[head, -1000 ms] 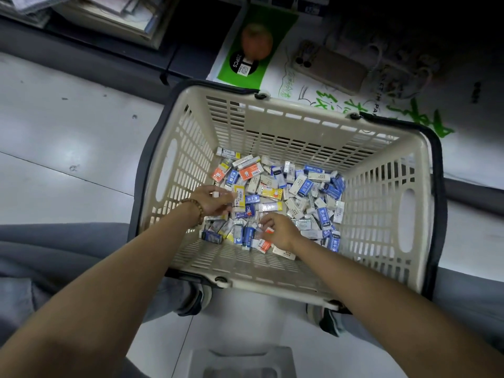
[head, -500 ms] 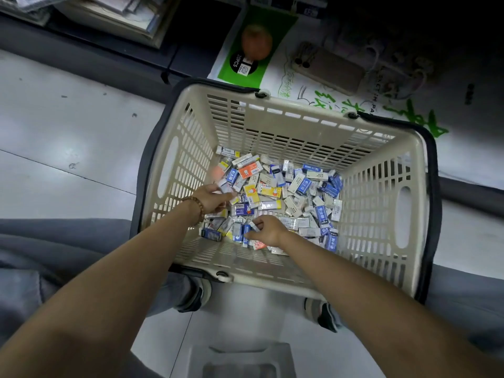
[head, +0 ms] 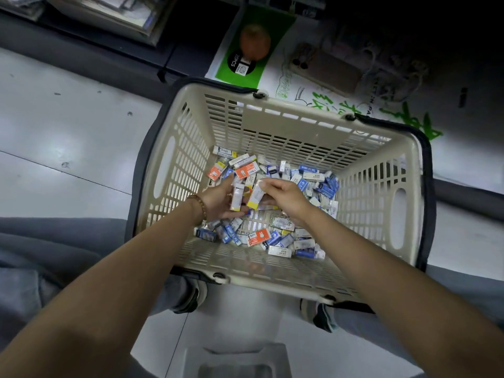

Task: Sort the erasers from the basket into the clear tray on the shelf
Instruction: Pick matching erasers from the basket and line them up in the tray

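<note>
A beige slotted basket (head: 376, 186) with dark handles stands on the floor between my feet. Its bottom holds several small boxed erasers (head: 313, 181) in blue, white, orange and yellow sleeves. My left hand (head: 221, 199), with a bead bracelet at the wrist, is palm up in the basket and cradles a white eraser (head: 236, 199). My right hand (head: 283, 193) pinches a white eraser with a yellow end (head: 255, 197) right beside the left palm. No clear tray is in view.
A low dark shelf edge (head: 114, 64) runs across the top, with stacked papers (head: 109, 15) at upper left. Behind the basket lie a green and white printed sheet (head: 245, 72) and a phone (head: 324, 68). My shoes (head: 191, 298) flank a grey stool part (head: 234, 361).
Both hands have lifted off the pile and come together at the basket's middle. The right hand now holds a yellow-ended eraser next to the left palm, which holds a white one.
</note>
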### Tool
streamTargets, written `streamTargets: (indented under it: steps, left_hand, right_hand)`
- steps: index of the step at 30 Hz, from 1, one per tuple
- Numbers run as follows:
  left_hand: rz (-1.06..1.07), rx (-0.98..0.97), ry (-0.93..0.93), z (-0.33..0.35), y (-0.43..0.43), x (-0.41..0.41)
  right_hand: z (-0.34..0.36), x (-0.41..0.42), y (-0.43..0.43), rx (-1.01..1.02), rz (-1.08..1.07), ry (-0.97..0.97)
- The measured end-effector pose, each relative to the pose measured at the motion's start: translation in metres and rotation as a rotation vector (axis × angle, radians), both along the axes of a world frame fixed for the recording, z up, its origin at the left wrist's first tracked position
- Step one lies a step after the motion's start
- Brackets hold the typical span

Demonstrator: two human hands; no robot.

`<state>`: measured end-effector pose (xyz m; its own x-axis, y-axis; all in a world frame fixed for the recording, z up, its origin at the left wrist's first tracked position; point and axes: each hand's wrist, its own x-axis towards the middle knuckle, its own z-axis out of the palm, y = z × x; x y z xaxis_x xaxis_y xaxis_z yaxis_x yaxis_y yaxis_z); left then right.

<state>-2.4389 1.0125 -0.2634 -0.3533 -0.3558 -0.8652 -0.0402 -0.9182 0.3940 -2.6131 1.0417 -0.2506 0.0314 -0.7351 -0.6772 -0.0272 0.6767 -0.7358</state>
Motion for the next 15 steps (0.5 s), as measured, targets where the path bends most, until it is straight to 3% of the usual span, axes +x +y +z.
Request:
streamTargets:
  steps: [6,8,12,15]
  left_hand:
    - [-0.139,-0.059,0.003,-0.002,0.003,-0.001]
    - [-0.106,-0.046,-0.013,-0.007,0.003,0.004]
    - [-0.066,-0.072,-0.116,-0.017,0.0,0.013]
    - [-0.028,-0.09,-0.177,-0.023,-0.003,0.014]
  right_hand:
    - [-0.001,0.01,0.0,-0.012,0.011,-0.028]
    - [-0.008,0.001,0.005,-0.02,0.067,0.113]
    - [-0.034,-0.02,0.025,-0.03,0.452,0.489]
    - [-0.043,-0.016,0.028,-0.092,0.435,0.575]
